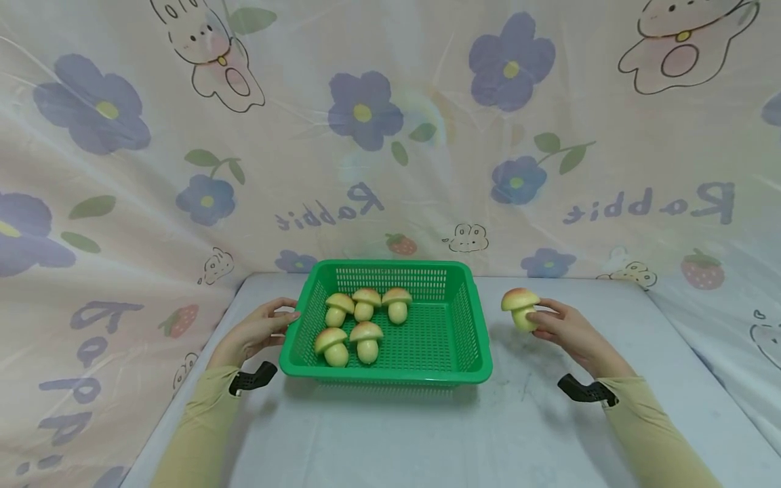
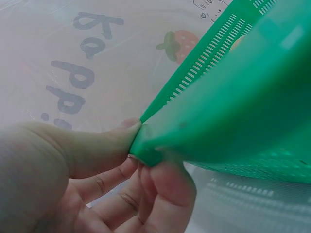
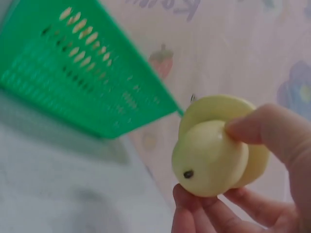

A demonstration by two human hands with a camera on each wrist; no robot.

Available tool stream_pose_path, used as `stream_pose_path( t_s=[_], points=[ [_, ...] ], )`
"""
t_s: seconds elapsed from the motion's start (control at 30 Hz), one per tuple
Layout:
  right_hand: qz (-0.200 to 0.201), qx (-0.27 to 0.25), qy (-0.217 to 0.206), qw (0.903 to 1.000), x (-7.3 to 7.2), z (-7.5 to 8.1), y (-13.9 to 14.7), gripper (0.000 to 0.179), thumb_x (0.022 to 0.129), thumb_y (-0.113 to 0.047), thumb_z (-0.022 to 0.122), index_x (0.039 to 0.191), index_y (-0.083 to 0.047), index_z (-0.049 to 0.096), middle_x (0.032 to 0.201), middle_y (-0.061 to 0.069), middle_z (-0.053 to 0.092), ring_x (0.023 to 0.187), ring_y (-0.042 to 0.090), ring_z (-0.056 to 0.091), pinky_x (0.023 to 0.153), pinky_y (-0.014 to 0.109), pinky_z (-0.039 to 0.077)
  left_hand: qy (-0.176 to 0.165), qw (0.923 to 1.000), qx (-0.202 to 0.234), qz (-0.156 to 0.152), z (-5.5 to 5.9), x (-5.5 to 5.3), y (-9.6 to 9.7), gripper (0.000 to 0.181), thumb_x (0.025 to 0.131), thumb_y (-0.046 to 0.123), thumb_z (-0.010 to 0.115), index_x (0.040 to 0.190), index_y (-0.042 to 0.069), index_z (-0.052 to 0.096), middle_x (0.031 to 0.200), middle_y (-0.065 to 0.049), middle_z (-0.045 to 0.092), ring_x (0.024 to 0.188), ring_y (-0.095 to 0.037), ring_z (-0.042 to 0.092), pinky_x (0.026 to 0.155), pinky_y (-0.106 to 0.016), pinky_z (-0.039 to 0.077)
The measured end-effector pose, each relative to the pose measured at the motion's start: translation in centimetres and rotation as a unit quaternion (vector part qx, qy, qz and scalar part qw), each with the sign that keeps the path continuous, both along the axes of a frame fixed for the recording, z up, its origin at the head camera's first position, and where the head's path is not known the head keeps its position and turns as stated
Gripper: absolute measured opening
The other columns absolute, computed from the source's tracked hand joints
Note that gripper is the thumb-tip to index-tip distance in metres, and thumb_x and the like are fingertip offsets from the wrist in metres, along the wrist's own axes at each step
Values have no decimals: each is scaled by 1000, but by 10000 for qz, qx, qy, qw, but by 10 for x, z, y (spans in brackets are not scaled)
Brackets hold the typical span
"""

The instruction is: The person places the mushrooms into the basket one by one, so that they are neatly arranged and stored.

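A green plastic basket [image 1: 390, 377] with slotted walls stands on the white-covered table. At its left rim, my left hand [image 1: 261, 331] pinches the edge between thumb and fingers, as the left wrist view shows close up. Several toy mushrooms with brown-topped caps and pale stems lie inside, among them one mushroom [image 1: 397, 305] at the back and another mushroom [image 1: 367, 342] nearer the front. To the right of the basket, my right hand [image 1: 564, 332] holds one more toy mushroom [image 1: 521, 308] by its stem, cap up, above the table. A small dark spot marks the stem's base in the right wrist view.
The white table cover [image 1: 390, 434] extends around the basket on all sides. Behind and to the left hangs a pale curtain [image 1: 427, 176] printed with flowers, rabbits and strawberries. A black wrist mount [image 1: 253, 378] sits on the left sleeve, another mount [image 1: 587, 390] on the right.
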State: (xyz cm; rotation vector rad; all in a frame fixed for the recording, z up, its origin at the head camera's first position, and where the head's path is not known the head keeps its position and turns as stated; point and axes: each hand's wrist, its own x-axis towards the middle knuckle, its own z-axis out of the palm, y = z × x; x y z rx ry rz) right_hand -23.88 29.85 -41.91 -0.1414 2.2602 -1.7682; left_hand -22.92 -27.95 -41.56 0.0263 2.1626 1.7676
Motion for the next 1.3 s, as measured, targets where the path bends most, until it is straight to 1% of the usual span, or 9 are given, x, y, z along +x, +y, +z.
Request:
stream_pose_path(
  t_s=[0.1,0.2,0.3,0.53,0.67,0.8,0.9,1.03,1.3],
  points=[
    [55,-120,43,9999,3,9,-5,79,97,-29,59,150,6,12,128,16,50,97,6,61,89,31,50,-4,10000,28,-12,0,0,0,47,99,22,56,139,4,36,107,-12,62,91,-22,65,79,-39,54],
    [152,-235,99,9996,4,15,-10,76,97,-27,59,149,5,13,126,13,51,98,7,61,88,29,50,37,10000,49,-68,1,1,-1,50,99,23,55,140,3,34,109,-13,61,92,-22,65,79,-38,54],
    [246,-336,157,9990,6,22,-17,75,98,-25,58,149,5,13,125,12,51,100,8,61,86,28,51,36,10000,62,-49,2,2,0,50,99,23,56,140,2,34,112,-13,60,92,-21,65,79,-37,54],
    [438,-489,213,9976,7,36,-42,70,96,-21,60,147,4,20,120,8,55,99,11,61,85,29,51,22,10000,11,33,0,1,0,48,98,23,57,138,4,37,113,-14,59,93,-22,65,81,-40,53],
    [540,-496,186,9971,9,43,-58,71,95,-21,63,147,3,21,121,11,56,99,13,61,84,29,52,45,10000,-29,-4,-1,1,1,48,98,24,57,138,4,37,113,-14,59,94,-23,65,82,-41,53],
    [743,-497,164,9959,8,50,-75,74,94,-23,65,149,1,21,129,17,51,103,16,61,89,34,50,67,9999,-70,-24,-1,2,0,52,98,25,57,139,3,35,113,-14,59,93,-22,65,81,-40,53],
    [859,-543,178,9947,6,55,-87,73,93,-21,65,148,0,23,130,20,50,102,17,61,91,37,49,82,9999,-82,-24,0,2,0,53,98,26,57,139,3,34,112,-14,59,92,-22,65,80,-40,53],
    [947,-637,152,9933,1,59,-103,72,92,-18,66,147,1,24,129,21,51,101,18,61,92,40,48,76,10000,-50,-9,0,2,0,52,98,25,58,139,2,35,111,-13,60,90,-22,65,79,-39,54],
    [1175,-781,-118,9899,-8,58,-132,66,92,-18,66,144,-1,30,118,18,57,101,22,61,88,35,50,43,10000,7,32,0,2,0,53,98,25,58,139,2,35,103,-11,62,87,-20,65,77,-38,54]
  ],
)
